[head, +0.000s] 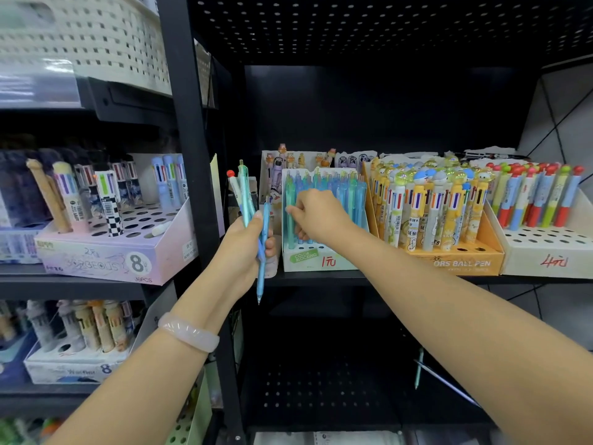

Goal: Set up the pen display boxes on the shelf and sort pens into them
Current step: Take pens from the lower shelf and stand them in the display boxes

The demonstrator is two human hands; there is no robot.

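Nearest the camera, left hand (248,242) clamped round a small bunch of pens (253,213), mostly translucent blue and teal plus one with a red ball top, tips pointing down, not yet sorted. Just beyond, right hand (316,216) reaching into the white "Color Blocking" display box (316,260) on the middle shelf (321,277), fingers curled at a teal pen (290,216) in the left column, apparently pinching it; whether seating or lifting, cannot tell. Box already crowded with blue and teal pens. Farther right, orange ball-pen box (462,261) and white box marked 4 (545,258) standing in line, both well filled. Judged well along: boxes placed, handful left to slot. Lower shelf (321,390) dark, one stray pen (418,367) there.
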